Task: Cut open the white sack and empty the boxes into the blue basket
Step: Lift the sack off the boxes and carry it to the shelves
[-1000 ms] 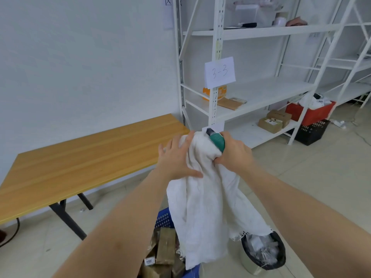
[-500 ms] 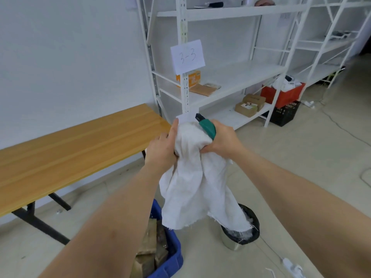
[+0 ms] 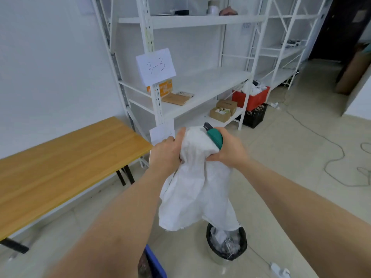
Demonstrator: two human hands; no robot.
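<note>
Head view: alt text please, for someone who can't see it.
Two bare hands hold up a limp white sack; the left hand bunches its top, and the right hand grips it along with a green box cutter. Below are a black-lined bin and a corner of the blue basket.

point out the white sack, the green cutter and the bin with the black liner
white sack (image 3: pixel 197 189): head view, on the hanging cloth below both hands.
green cutter (image 3: pixel 215 137): head view, on its green body.
bin (image 3: pixel 240 255): head view, on the black liner at its rim.
</note>
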